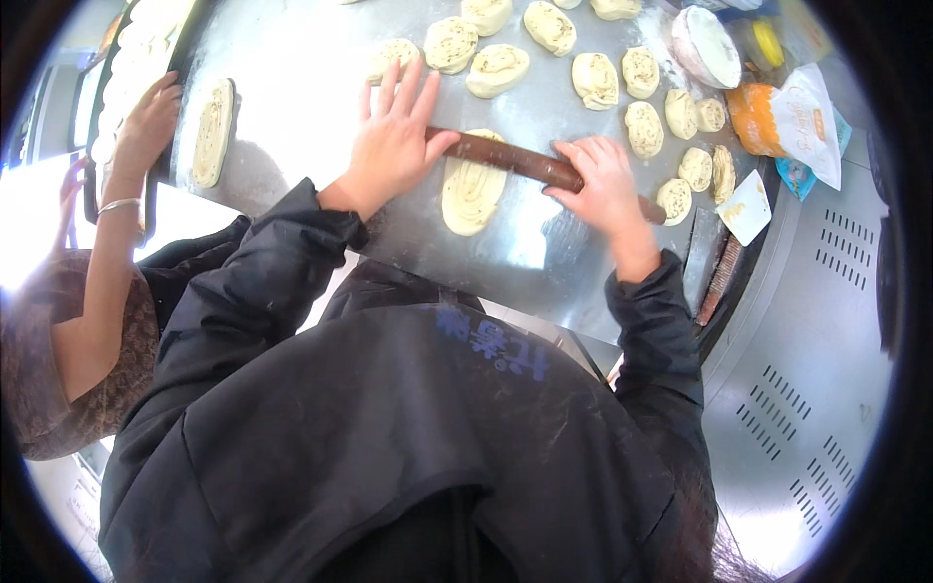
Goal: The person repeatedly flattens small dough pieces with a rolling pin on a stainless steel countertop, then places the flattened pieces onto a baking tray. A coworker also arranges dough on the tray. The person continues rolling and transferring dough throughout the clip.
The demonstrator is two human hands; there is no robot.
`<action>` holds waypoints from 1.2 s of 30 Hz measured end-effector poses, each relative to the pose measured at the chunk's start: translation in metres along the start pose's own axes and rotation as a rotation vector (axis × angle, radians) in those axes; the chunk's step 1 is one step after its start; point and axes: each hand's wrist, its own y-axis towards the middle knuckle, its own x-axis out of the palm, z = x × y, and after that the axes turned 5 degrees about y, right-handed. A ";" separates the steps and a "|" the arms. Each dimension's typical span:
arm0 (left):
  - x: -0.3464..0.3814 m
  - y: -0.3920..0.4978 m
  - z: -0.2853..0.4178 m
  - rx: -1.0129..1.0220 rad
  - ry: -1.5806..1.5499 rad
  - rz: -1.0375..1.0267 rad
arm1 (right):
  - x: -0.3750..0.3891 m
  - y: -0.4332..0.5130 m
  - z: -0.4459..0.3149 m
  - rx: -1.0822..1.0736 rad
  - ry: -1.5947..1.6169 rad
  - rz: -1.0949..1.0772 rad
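Note:
A brown wooden rolling pin point(503, 154) lies slantwise across the upper part of a flattened oval of dough point(472, 193) with spiral layers. Spread flat, my left hand point(397, 127) rests at the pin's left end, its thumb over the wood and its fingers pointing away from me. The palm hides that end. My right hand point(601, 182) has its fingers and thumb around the pin nearer the right end, which pokes out past the wrist. Beyond my left fingertips sits a thick dough piece point(393, 57), partly covered by them.
Several spiral dough pieces point(498, 71) dot the steel worktop point(291, 73). A long flattened piece point(213, 132) lies left, near another person's hand point(149, 127) at a dough-filled tray point(164, 95). On the right are a flour bowl point(707, 47), a bag point(809, 124), a white scraper point(745, 208) and a brush point(718, 280).

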 end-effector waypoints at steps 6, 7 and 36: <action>-0.001 0.055 -0.007 -0.026 0.001 0.166 | -0.022 0.028 0.014 0.229 0.281 -0.175; -0.003 0.060 -0.006 -0.026 0.003 0.195 | -0.023 0.027 0.011 0.189 0.246 -0.139; -0.056 -0.150 0.045 0.012 -0.088 -0.303 | 0.056 -0.123 -0.130 0.310 -0.066 0.062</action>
